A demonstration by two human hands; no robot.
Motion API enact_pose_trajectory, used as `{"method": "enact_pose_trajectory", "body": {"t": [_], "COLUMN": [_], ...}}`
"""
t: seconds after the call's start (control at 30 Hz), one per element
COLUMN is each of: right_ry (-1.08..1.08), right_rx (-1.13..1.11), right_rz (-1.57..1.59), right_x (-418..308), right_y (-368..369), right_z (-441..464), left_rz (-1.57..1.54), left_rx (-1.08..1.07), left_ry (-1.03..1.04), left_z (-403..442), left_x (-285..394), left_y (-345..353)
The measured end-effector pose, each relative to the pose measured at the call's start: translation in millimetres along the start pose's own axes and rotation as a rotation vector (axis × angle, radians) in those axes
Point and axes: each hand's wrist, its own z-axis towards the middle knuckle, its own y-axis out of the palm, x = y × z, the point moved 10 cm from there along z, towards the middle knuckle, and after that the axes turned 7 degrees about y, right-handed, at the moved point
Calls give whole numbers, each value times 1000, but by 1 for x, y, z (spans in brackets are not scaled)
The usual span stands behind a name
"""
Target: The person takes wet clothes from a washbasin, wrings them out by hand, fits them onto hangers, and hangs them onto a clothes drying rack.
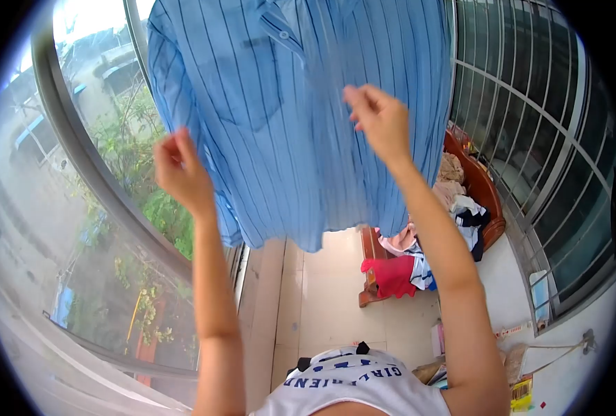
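Note:
A light blue shirt (252,145) with dark vertical stripes hangs in front of me, its top cut off by the frame edge. Its chest pocket faces me, and the front strip is blurred. My left hand (184,172) is raised beside the sleeve at the shirt's left edge, fingers loosely bent. Near the middle of the shirt front is my right hand (383,125), its fingers bent and somewhat apart. No cloth is seen bunched in either hand; whether the fingertips touch the shirt is unclear.
Clothes lie on a wooden bench (489,191) behind the shirt at the right, with a red cloth (391,276) at its near end. Windows (114,208) line the left side, and a barred window (530,104) the right. Below is a tiled floor (325,305).

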Motion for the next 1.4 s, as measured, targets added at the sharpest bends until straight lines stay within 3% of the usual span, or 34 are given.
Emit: {"method": "enact_pose_trajectory", "body": {"t": [0.1, 0.23, 0.3, 0.33, 0.4, 0.47, 0.53, 0.6, 0.63, 0.67, 0.73, 0.77, 0.83, 0.93, 1.0, 1.07, 1.1, 1.17, 1.2, 1.23, 1.33, 1.4], "right_ry": [-3, -56, -18, 16, -147, -284, -340, -192, -92, 80, 355, 350, 495, 515, 457, 396, 418, 448, 292, 145, 286, 259], "right_rx": [-52, 56, 31, 12, 233, 551, 732, 794, 644, 459, -34, -34, -161, -156, -75, -1, 81, 165, 250, 328, 305, 287], "right_rz": [93, 107, 147, 182, 83, -52, -269, -509, -438, -106, 257, 255, 376, 484, 461, 438, 399, 358, 244, 123, -15, -101], "right_x": [14, 14, 17, 15, -12, -33, -56, -56, -34, 5, 6, 9, 32, 40, 60, 66, 73, 88, 73, 61, 55, 48], "right_y": [35, 70, 71, 69, 22, -47, -114, -163, -178, -180, -118, -118, -101, -100, -107, -130, -157, -184, -196, -204, -191, -188], "right_z": [-42, -70, -77, -79, -87, -92, -78, -39, -5, 27, 26, 31, 40, 41, 48, 64, 73, 86, 94, 93, 60, 43], "left_rz": [8, 251, 22, 21, -143, -120, -287, -203, -373, -373, -726, -730, -1063, -1017, -1123, -851, -922, -756, -718, -714, -664, -807], "left_rx": [-51, 29, -55, -52, -305, -375, -340, -610, -692, -690, -546, -544, -596, -562, -547, -243, -127, -74, -48, -47, -128, -359], "left_ry": [-289, -239, -609, -600, -622, -422, -694, -754, -915, -921, -824, -821, -1108, -974, -1074, -913, -894, -791, -736, -744, -783, -849], "left_z": [-78, -108, -122, -116, -108, -87, -68, -60, -72, -68, -41, -33, -40, -25, -27, -11, -2, 13, 19, 19, 10, -12], "left_x": [-31, -61, -101, -105, -120, -138, -105, -128, -167, -168, -137, -129, -101, -93, -97, -131, -153, -147, -141, -138, -130, -114], "left_y": [2, -9, 1, -4, 12, 13, 17, 32, 47, 59, 86, 90, 113, 134, 141, 120, 109, 87, 84, 82, 81, 90]}}
